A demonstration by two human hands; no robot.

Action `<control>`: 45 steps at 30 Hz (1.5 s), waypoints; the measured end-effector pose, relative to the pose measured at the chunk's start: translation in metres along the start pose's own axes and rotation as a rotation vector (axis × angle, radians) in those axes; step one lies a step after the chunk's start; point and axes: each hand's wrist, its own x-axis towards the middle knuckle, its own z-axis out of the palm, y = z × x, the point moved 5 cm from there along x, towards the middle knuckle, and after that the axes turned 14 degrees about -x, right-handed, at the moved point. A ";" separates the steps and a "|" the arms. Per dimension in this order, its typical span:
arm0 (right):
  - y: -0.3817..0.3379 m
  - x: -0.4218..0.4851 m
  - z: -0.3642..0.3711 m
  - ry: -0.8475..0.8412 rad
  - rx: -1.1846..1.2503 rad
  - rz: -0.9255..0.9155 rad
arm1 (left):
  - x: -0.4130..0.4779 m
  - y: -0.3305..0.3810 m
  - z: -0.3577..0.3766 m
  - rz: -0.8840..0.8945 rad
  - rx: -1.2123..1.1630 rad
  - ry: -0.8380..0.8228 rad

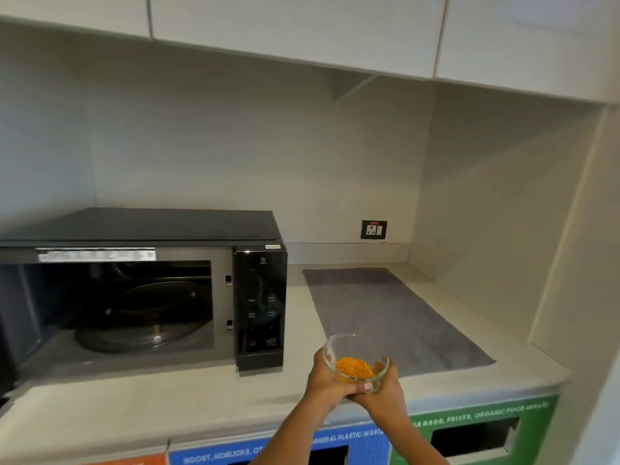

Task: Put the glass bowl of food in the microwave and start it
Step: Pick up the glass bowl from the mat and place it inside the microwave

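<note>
Counter (167,397): pale, under the hands.
Glass bowl (355,359): orange food inside, cupped by left hand (327,380) and right hand (382,389), both wrapped round it.
Microwave (144,290): beyond-left, cavity open, empty turntable.
Remaining: loading, closing, starting.

I'm looking into a beige alcove: a plain back wall (235,146) and a side wall (486,196) meet in a corner on the right, under pale overhead cabinets (302,25). A black socket (373,229) sits low on the back wall, just above the beige tabletop (134,397), where a grey mat (385,307) lies flat. Along the tabletop's front edge I see blue (355,444) and green (469,427) waste-bin panels with dark slots.
</note>
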 end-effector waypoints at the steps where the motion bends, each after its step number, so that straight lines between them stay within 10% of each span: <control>1: -0.006 -0.010 0.003 -0.003 0.000 0.001 | -0.010 0.004 -0.007 0.003 0.002 0.003; 45: -0.207 -0.186 0.223 -0.247 -0.055 -0.289 | -0.165 0.057 -0.330 0.111 -0.005 0.367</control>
